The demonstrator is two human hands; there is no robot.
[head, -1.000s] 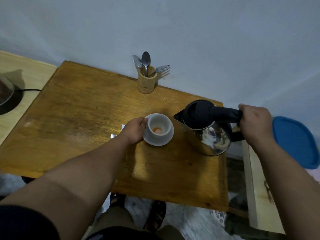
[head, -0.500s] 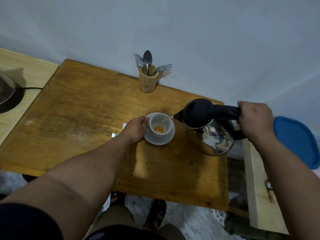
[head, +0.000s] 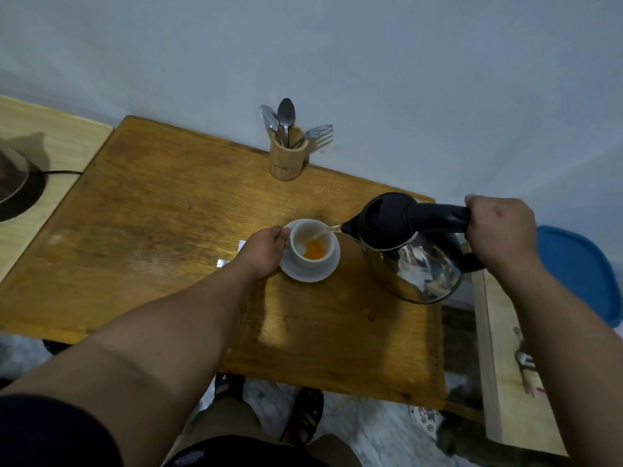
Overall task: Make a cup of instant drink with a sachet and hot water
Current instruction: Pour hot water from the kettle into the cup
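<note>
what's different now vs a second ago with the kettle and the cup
The kettle, in the right hand, has moved left toward the cup and tipped; a stream now runs from its spout into the cup, where the orange patch has spread. A second ago nothing was pouring. Unchanged: the left hand steadies the cup on its saucer, and the cutlery holder stays put.

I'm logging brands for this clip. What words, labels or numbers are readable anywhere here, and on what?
None can be read.
Kettle: no label shows, only reflections on the steel.
Shorts: a small printed patch, too blurred to read.
Patterned scrap on the floor: marks too small to read.
Cup, saucer, cutlery holder: plain.
</note>
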